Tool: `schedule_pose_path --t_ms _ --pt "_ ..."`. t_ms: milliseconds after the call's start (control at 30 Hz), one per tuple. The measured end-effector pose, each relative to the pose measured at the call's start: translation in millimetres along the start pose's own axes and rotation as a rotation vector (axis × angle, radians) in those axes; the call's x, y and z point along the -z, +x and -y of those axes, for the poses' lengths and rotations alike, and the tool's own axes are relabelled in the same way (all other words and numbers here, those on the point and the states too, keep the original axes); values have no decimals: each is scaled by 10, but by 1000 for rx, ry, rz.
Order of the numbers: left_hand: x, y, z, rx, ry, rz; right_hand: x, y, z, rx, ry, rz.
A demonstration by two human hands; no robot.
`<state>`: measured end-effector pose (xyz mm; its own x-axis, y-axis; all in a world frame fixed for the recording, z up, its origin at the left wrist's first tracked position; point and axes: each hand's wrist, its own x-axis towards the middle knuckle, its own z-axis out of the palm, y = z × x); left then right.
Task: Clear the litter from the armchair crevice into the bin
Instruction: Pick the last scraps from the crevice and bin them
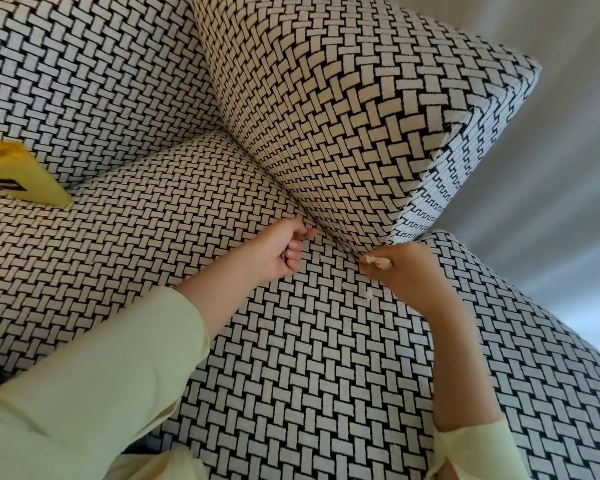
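Observation:
The armchair point(326, 358) is covered in black-and-white woven-pattern fabric. The crevice point(329, 233) runs between the seat cushion and the right armrest point(343, 109). My right hand point(406, 271) sits at the front end of the crevice and pinches a crumpled whitish scrap of litter point(376, 262). My left hand point(284, 251) rests on the seat beside the crevice, fingers curled, with something small and shiny just showing in its grip. A tiny pale crumb point(368, 295) lies on the seat below my right hand. No bin is in view.
A yellow object with a black label point(21, 174) lies on the seat at the far left, against the backrest point(94, 74). Grey floor point(551, 202) shows to the right of the armrest.

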<state>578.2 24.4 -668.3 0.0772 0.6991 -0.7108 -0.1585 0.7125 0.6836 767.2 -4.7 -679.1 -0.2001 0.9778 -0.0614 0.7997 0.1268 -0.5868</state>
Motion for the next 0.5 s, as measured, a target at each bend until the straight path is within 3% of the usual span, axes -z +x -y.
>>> schedule_pose_path --t_ms 167,233,400,500 --pt "-65 115 -52 -173 336 -211 66 -69 114 -6 162 102" --pt "-72 200 -114 -228 357 -226 124 -60 136 -31 192 105" --pt "44 321 -116 -227 364 -277 26 17 288 135 54 -95" --pt "115 307 -109 -192 480 -318 -255 151 472 167 60 -55"
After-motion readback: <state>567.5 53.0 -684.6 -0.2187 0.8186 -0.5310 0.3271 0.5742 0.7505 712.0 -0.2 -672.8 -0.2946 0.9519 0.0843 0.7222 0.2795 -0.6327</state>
